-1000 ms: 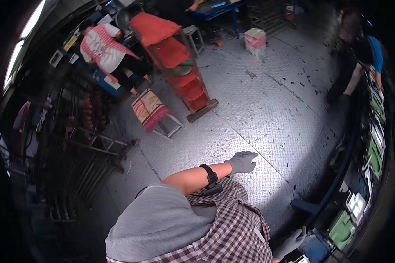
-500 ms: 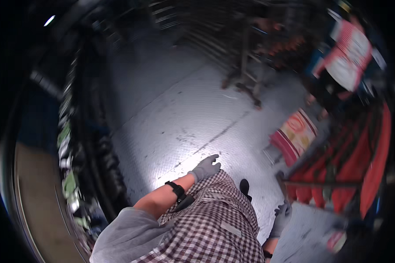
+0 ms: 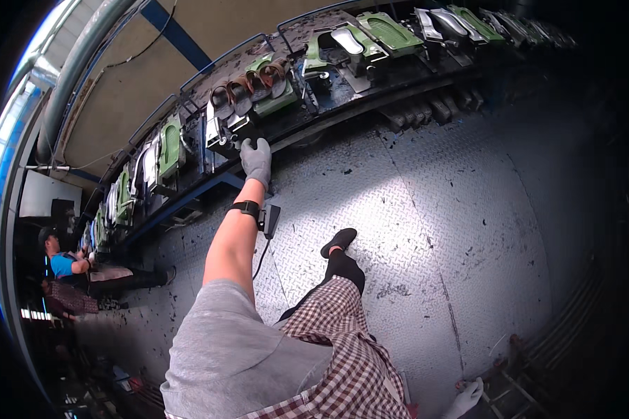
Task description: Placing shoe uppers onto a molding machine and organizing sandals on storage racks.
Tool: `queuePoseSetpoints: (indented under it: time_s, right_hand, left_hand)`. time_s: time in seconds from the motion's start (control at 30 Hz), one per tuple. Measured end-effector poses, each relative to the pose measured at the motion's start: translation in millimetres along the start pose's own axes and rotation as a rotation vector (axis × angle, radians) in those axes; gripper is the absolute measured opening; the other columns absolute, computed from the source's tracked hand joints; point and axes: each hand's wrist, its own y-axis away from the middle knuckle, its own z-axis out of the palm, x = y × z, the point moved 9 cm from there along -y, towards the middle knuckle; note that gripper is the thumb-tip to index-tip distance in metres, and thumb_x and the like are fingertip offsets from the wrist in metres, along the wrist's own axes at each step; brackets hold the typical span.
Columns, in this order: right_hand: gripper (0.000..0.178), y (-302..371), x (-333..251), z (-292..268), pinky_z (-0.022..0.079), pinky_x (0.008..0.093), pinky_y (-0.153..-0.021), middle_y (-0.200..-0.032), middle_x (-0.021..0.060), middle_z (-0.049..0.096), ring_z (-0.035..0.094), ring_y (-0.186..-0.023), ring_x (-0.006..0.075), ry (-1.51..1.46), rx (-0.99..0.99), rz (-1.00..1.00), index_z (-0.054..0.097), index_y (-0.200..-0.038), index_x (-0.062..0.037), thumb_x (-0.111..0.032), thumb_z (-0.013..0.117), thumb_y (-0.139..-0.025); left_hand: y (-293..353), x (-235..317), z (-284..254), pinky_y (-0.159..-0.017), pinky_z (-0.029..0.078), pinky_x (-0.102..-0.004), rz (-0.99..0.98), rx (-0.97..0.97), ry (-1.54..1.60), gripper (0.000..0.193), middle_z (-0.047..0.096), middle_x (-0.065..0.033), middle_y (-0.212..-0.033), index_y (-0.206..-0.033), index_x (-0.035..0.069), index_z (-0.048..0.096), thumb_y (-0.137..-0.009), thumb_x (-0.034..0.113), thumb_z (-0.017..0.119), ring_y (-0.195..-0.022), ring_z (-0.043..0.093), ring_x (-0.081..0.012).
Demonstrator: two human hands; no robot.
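Note:
My left hand (image 3: 256, 159), in a grey glove, reaches to the near edge of the bench beside a metal shoe mould (image 3: 220, 136). Its fingers are apart, with nothing seen between them; whether they touch the mould I cannot tell. Several brown sandals (image 3: 239, 96) lie on top of the moulds just beyond that hand. My right hand (image 3: 466, 399), gloved as well, hangs low at the bottom right near a metal rack (image 3: 517, 384). Its thumb and fingers look apart and hold nothing that I can see.
A long bench (image 3: 328, 115) curves across the far side, carrying several green moulds (image 3: 391, 33) and silver ones. Dark metal bars (image 3: 426, 110) sit beneath it. At far left another person (image 3: 66, 262) stands by the bench. The floor (image 3: 412, 230) is patterned metal plate with dark scraps.
My view has swung left from the aisle with red racks to the mould bench. My left arm has stretched forward to the bench edge; my right hand stays low at the right.

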Motion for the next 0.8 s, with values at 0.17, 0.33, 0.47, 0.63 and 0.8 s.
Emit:
queuePoseSetpoints:
  time_s: [0.17,0.33,0.47,0.63,0.8]
  right_hand:
    - [0.034,-97.4,-32.6,179.8,0.044,0.0234,-0.061,-0.094,0.0025,0.059,0.052,-0.068,0.0100,-0.029,-0.161,0.058,0.057,-0.127,-0.0030,-0.027,0.053,-0.103]
    - [0.034,-85.7,-163.7,360.1,0.047,0.0255,-0.064,-0.094,0.0041,0.061,0.054,-0.071,0.0106,0.072,-0.442,0.103,0.057,-0.127,0.0007,-0.021,0.053,-0.101]
    - [0.029,-81.5,-206.4,474.3,0.050,0.0254,-0.066,-0.091,0.0062,0.064,0.058,-0.075,0.0095,0.126,-0.695,-0.063,0.060,-0.123,0.0033,-0.014,0.054,-0.100]
    - [0.031,-100.5,-251.3,430.7,0.048,0.0345,-0.098,-0.121,0.0142,0.065,0.063,-0.112,0.0297,0.377,-0.548,-0.114,0.064,-0.122,-0.0097,-0.028,0.057,-0.097]
    - [0.037,-114.4,-180.0,357.6,0.049,0.0333,-0.096,-0.120,0.0128,0.066,0.063,-0.110,0.0254,0.028,-0.449,0.089,0.059,-0.131,-0.0124,-0.032,0.053,-0.100]
  left_hand:
    - [-187.4,-48.1,-2.0,-0.108,0.040,-0.0430,-0.225,0.101,-0.218,0.070,0.054,-0.0235,-0.139,-0.140,0.004,0.049,-0.082,0.042,0.057,-0.130,0.051,-0.0393]
    - [-324.1,-58.3,63.6,-0.109,0.040,-0.0461,-0.048,0.068,-0.529,0.083,0.050,-0.0218,-0.145,-0.149,0.005,0.039,-0.082,0.051,0.059,-0.132,0.050,-0.0377]
    - [-456.2,-138.2,76.6,-0.088,0.050,-0.0347,-0.104,-0.432,-0.559,0.066,0.066,-0.0230,-0.119,-0.137,0.002,0.053,-0.086,0.042,0.067,-0.110,0.064,-0.0296]
    - [-349.2,-33.5,188.6,-0.089,0.048,-0.0335,0.513,-0.187,-0.659,0.061,0.064,-0.0177,-0.122,-0.140,0.002,0.050,-0.090,0.035,0.066,-0.104,0.063,-0.0241]
    - [-78.5,196.5,147.8,-0.095,0.046,-0.0352,0.775,-0.046,-0.046,0.058,0.061,-0.0194,-0.126,-0.141,-0.003,0.046,-0.094,0.028,0.061,-0.110,0.060,-0.0258]
